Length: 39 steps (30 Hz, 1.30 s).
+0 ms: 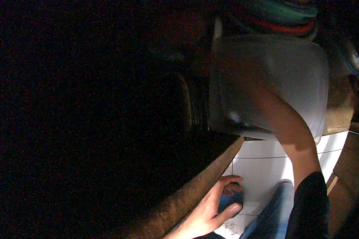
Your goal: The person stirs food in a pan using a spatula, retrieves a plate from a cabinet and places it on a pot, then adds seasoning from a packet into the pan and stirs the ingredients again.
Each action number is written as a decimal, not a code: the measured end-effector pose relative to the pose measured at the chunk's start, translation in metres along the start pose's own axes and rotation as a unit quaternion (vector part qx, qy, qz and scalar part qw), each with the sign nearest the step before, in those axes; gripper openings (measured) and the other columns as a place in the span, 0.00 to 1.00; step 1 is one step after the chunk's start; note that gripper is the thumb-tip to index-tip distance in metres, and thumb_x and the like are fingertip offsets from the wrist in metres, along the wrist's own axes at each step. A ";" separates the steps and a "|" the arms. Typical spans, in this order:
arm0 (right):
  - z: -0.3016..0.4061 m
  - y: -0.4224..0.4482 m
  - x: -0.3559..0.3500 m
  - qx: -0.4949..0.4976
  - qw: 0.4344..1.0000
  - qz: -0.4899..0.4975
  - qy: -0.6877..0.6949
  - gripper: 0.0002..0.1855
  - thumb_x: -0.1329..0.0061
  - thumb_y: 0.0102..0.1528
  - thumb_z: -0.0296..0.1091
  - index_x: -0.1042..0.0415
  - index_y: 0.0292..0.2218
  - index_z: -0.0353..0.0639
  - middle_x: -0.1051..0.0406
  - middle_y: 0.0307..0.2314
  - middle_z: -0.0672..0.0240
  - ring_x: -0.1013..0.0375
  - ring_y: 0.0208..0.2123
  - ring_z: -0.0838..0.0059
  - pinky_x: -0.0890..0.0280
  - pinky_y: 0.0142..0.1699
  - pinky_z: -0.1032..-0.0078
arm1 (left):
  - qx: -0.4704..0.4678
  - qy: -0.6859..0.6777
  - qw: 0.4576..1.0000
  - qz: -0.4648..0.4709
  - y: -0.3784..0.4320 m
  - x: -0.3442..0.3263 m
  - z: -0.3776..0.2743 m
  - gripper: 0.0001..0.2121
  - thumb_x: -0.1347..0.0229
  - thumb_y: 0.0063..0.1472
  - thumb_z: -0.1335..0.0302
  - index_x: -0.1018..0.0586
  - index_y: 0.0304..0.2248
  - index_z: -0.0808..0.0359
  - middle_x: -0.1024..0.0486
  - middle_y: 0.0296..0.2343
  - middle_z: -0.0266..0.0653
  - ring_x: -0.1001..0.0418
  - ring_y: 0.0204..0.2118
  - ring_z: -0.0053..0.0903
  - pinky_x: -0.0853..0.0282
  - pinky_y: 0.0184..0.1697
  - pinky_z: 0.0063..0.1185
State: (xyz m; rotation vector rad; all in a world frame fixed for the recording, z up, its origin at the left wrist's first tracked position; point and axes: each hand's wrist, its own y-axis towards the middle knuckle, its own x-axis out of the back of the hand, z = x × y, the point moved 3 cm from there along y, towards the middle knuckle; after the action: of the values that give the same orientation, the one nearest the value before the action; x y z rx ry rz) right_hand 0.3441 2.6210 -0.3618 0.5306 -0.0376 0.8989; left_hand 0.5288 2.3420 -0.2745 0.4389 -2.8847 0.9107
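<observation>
My left hand [211, 206] is beside the wooden edge [194, 183] of a dark cabinet or shelf, fingers curled and thumb apart. Nothing shows in its grasp; denim lies behind the fingers. My right forearm [296, 131] stretches up and away across a translucent plastic bin or lid [299, 77]. Deep shadow swallows the right hand at the far end of that arm, so its fingers and anything in them cannot be made out.
White floor tiles [260, 167] lie below, by my jeans-clad leg [272, 212]. Above the plastic piece are green [296, 13] and red [290, 28] curved items, blurred. A wooden surface [339, 116] stands at right. The left side is nearly black.
</observation>
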 end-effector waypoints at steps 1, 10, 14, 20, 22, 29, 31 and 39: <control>0.007 -0.006 -0.024 0.009 1.000 0.016 0.022 0.35 0.52 0.47 0.48 0.45 0.53 0.46 0.45 0.51 0.57 0.45 0.54 0.56 0.47 0.55 0.57 | 0.010 0.005 1.000 -0.018 -0.004 0.004 0.001 0.27 0.51 0.53 0.73 0.44 0.51 0.74 0.42 0.50 0.49 0.38 0.52 0.35 0.46 0.56 0.30; 0.026 0.037 -0.044 0.004 1.000 -0.023 0.016 0.35 0.52 0.47 0.49 0.45 0.53 0.46 0.45 0.51 0.57 0.45 0.54 0.55 0.47 0.55 0.56 | 0.010 -0.006 1.000 0.001 -0.007 -0.003 -0.011 0.27 0.50 0.53 0.75 0.43 0.51 0.73 0.40 0.49 0.49 0.37 0.51 0.35 0.44 0.54 0.28; 0.022 0.038 -0.028 -0.008 0.999 -0.044 0.023 0.35 0.52 0.47 0.49 0.46 0.53 0.45 0.45 0.51 0.56 0.46 0.54 0.55 0.47 0.55 0.56 | 0.029 -0.001 1.000 -0.010 -0.007 -0.008 -0.021 0.26 0.51 0.53 0.75 0.43 0.51 0.73 0.36 0.45 0.49 0.36 0.49 0.33 0.43 0.53 0.28; 0.013 0.044 -0.001 -0.018 0.995 -0.090 0.030 0.36 0.52 0.47 0.50 0.46 0.53 0.45 0.45 0.51 0.56 0.46 0.54 0.55 0.47 0.54 0.55 | 0.049 -0.019 0.998 -0.044 -0.010 -0.009 -0.023 0.25 0.51 0.54 0.75 0.42 0.51 0.71 0.33 0.42 0.48 0.34 0.47 0.32 0.41 0.51 0.27; 0.010 0.047 0.012 -0.021 0.994 -0.107 0.032 0.36 0.52 0.47 0.50 0.46 0.53 0.45 0.46 0.51 0.56 0.46 0.54 0.55 0.47 0.54 0.55 | 0.055 -0.034 0.997 -0.038 -0.009 -0.009 -0.021 0.25 0.52 0.54 0.76 0.42 0.51 0.71 0.33 0.42 0.48 0.34 0.47 0.32 0.41 0.51 0.26; -0.002 0.047 0.032 -0.033 0.990 -0.131 0.032 0.36 0.52 0.47 0.51 0.46 0.53 0.45 0.46 0.51 0.56 0.46 0.54 0.55 0.47 0.54 0.55 | 0.014 -0.014 0.998 -0.053 -0.006 -0.007 -0.011 0.25 0.52 0.53 0.79 0.43 0.51 0.71 0.38 0.47 0.48 0.34 0.48 0.32 0.41 0.52 0.29; -0.002 0.047 0.032 -0.034 0.990 -0.131 0.033 0.37 0.52 0.46 0.51 0.46 0.53 0.45 0.46 0.51 0.56 0.46 0.54 0.55 0.47 0.54 0.54 | 0.010 -0.021 0.998 -0.054 -0.007 -0.009 -0.013 0.25 0.52 0.53 0.79 0.44 0.51 0.71 0.39 0.48 0.49 0.35 0.48 0.32 0.41 0.52 0.29; 0.000 0.043 0.017 -0.032 0.992 -0.121 0.034 0.37 0.52 0.46 0.51 0.47 0.53 0.45 0.46 0.52 0.56 0.46 0.54 0.54 0.47 0.54 0.54 | 0.002 -0.016 0.999 -0.033 -0.011 -0.003 -0.015 0.24 0.52 0.54 0.79 0.44 0.50 0.72 0.40 0.49 0.49 0.35 0.49 0.35 0.41 0.53 0.30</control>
State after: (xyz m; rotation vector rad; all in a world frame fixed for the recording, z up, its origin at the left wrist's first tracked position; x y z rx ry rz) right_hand 0.3228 2.6550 -0.3392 0.4335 0.0584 0.6751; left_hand 0.5348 2.3423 -0.2570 0.5485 -2.8780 0.9077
